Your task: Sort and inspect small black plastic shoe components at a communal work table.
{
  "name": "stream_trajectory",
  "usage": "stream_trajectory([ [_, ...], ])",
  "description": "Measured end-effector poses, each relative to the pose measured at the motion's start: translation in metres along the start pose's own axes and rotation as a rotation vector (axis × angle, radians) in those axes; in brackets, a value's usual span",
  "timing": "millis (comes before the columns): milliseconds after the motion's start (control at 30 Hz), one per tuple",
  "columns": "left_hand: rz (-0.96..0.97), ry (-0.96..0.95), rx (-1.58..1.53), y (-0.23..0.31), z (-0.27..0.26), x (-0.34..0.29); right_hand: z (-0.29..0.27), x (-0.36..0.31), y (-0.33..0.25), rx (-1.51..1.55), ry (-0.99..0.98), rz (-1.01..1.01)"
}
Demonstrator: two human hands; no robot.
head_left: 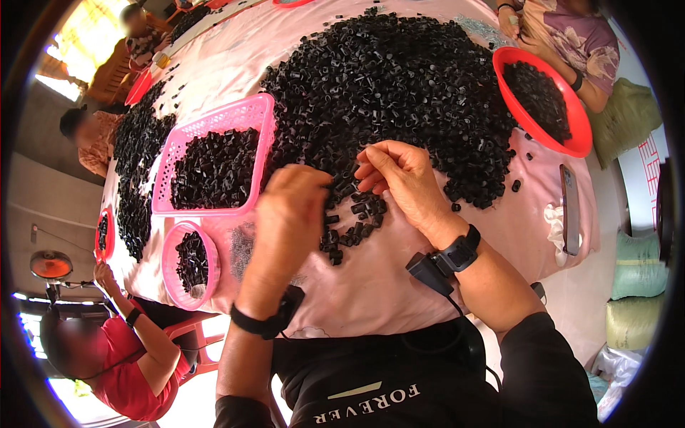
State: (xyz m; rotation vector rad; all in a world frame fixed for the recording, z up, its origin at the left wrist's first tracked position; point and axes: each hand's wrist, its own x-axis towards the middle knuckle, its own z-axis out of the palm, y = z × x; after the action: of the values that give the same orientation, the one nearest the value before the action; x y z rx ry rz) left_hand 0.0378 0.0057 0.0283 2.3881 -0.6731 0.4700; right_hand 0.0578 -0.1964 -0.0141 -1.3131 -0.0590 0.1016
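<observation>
A big heap of small black cylindrical parts (385,85) covers the middle of the pink-covered table (371,299). At its near edge, my right hand (399,178) is closed, thumb and fingertips together; whatever they pinch is too small or hidden to make out. Just left of it, my left hand (289,214) is smeared by motion, and its fingers cannot be read. A few loose black parts (353,232) lie between and below my hands. Beside my left hand stands a pink rectangular basket (265,135) filled with similar black parts.
A round pink basin (170,267) with parts sits near a pile of tiny silvery pieces (242,250). A red basin (581,139) stands far right, beside a co-worker's arms. A phone (569,210) lies at the right edge. Another co-worker in red (132,367) sits at lower left.
</observation>
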Motion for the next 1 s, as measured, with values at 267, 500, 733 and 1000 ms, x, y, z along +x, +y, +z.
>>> stream_trajectory([
  [267,0.038,-0.182,0.059,0.004,0.035,-0.011,0.002,0.001,0.002,-0.033,0.008,-0.007],
  [500,-0.116,-0.023,-0.126,0.005,0.023,-0.006,0.002,0.005,0.011,-0.449,-0.124,-0.303],
  [733,-0.277,0.048,-0.238,0.014,0.029,-0.002,0.001,0.003,0.002,-0.128,-0.142,-0.111],
  [1000,-0.044,-0.158,-0.048,0.013,0.05,-0.004,-0.001,0.004,-0.003,-0.102,-0.063,-0.144],
])
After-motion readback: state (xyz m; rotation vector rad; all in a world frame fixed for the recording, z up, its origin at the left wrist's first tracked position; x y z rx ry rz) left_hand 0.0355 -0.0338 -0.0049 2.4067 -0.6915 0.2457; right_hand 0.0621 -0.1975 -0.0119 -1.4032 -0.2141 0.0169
